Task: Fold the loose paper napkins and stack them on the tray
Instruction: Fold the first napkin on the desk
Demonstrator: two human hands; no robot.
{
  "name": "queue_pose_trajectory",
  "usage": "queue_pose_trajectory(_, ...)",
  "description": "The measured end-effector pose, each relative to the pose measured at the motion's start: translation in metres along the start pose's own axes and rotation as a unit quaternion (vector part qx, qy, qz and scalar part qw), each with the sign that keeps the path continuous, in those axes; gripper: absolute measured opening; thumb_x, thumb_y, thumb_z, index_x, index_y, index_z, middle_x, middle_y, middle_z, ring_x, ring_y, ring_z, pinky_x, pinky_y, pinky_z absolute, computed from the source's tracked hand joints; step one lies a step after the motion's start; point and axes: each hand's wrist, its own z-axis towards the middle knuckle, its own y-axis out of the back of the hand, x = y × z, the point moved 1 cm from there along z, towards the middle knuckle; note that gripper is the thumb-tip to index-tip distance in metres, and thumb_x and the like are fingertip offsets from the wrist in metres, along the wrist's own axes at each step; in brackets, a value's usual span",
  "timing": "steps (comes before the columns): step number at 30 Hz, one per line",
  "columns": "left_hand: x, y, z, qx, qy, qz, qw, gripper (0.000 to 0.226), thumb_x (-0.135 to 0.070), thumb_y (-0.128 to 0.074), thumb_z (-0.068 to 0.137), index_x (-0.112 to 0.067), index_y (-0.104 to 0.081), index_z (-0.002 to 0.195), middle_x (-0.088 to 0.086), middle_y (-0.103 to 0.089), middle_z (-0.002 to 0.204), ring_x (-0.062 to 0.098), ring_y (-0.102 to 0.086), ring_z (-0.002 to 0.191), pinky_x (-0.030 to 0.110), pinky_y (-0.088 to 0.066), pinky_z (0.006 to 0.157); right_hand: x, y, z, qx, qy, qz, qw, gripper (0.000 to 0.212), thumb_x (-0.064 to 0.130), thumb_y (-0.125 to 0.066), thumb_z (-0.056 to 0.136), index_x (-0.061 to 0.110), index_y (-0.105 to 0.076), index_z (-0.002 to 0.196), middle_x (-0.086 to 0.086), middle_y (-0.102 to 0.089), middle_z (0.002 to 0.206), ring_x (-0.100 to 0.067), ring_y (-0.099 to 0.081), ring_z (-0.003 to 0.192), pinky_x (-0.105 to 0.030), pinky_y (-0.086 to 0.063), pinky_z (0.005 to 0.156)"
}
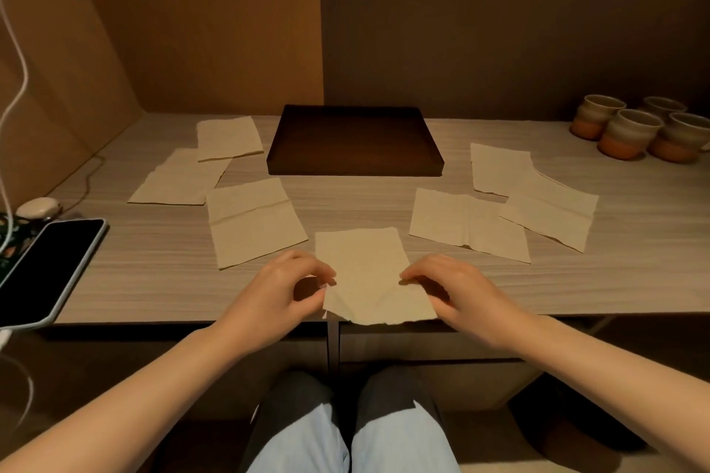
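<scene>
- I sit at a pale wood-grain table [384,200] set in a dim, brown-walled alcove; I keep the work at the near edge, straight ahead of me.
- The napkin [365,273] I am folding lies at the near middle, its near edge hanging just over the table's lip, which I judge makes that edge easy to pinch.
- My left hand [284,288] pinches its left side between thumb and fingertips, closed on the paper; my right hand [457,288] does the same on the right side, so both near corners should come up evenly.
- Six loose napkins wait flat: three to the left [249,223], three to the right [468,223], some overlapping.
- The dark tray [355,167] sits beyond, at the far middle, holding nothing yet.
- Off to the sides, clear of the paper: cups [630,134] far right, a phone [42,269] near left.
</scene>
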Motion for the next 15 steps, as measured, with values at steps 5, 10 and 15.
queue_pose_trajectory(5,-0.004,-0.002,0.007,-0.056,0.077,-0.041,0.995,0.004,-0.027,-0.064,0.086,-0.030,-0.066,0.085,-0.014,-0.063,0.090,-0.001,-0.058,0.090,0.029,-0.050,0.083,0.002,-0.001,0.019,-0.051,-0.085,0.097,0.990,0.008,0.022,-0.063,0.092,0.023,-0.069,0.097,0.008,-0.068,0.091,-0.004,-0.060,0.084,-0.025,-0.051,0.074)
queue_pose_trajectory(10,-0.008,-0.003,0.015,-0.102,0.158,-0.071,0.980,0.012,-0.021,-0.065,0.084,-0.025,-0.063,0.073,-0.005,-0.065,0.068,0.006,-0.060,0.065,0.030,-0.049,0.065,0.007,0.004,0.039,-0.082,-0.198,0.167,0.962,0.029,0.026,-0.066,0.087,0.008,-0.067,0.065,-0.005,-0.067,0.064,-0.013,-0.060,0.062,-0.030,-0.049,0.063)
queue_pose_trajectory(15,-0.012,-0.007,0.022,-0.111,0.209,-0.086,0.968,0.011,-0.029,-0.064,0.084,-0.021,-0.064,0.076,-0.003,-0.067,0.061,0.005,-0.062,0.058,0.027,-0.050,0.057,0.009,0.003,0.051,-0.064,-0.251,0.146,0.955,0.029,0.025,-0.062,0.087,0.009,-0.071,0.064,0.000,-0.070,0.067,-0.012,-0.064,0.069,-0.027,-0.051,0.063)
